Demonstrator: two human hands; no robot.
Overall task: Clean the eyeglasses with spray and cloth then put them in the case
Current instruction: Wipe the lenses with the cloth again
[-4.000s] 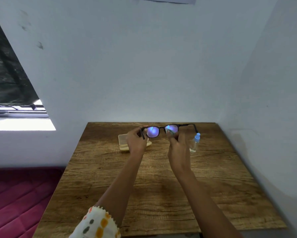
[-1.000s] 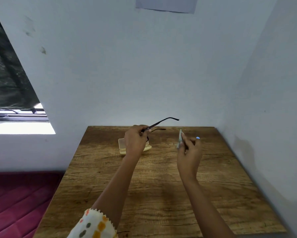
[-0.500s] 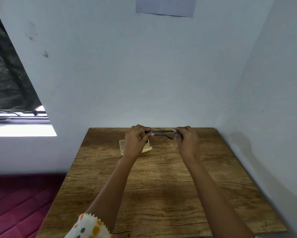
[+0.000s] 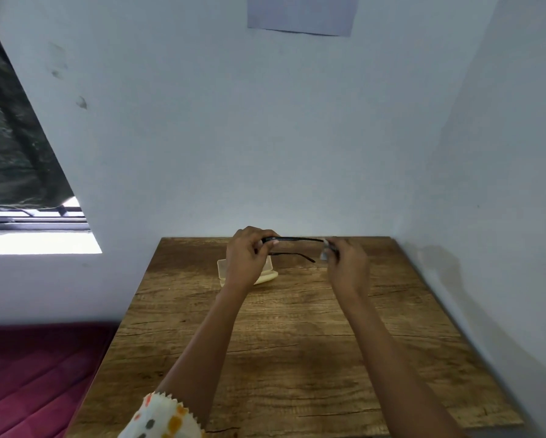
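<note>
The left hand (image 4: 245,259) has its fingers curled around the front end of the eyeglasses (image 4: 297,239), gripping them where the frame meets the temple. The right hand (image 4: 347,267) pinches the cloth (image 4: 325,250) around the far tip of the upper temple arm, thumb and fingertips closed on it. The glasses hang in the air edge-on, just above and to the right of the case (image 4: 222,268), with the second temple arm showing below the first.

The case (pale yellow, lid open) sits on the table (image 4: 297,358) directly under the left hand, which hides most of it. No spray bottle can be seen from here.

By my reading, this is late-stage wiping: the cloth is on the arms rather than the lenses, whose cleanliness cannot be judged edge-on. Still left are folding the temples, laying the glasses in the case, and closing it.
</note>
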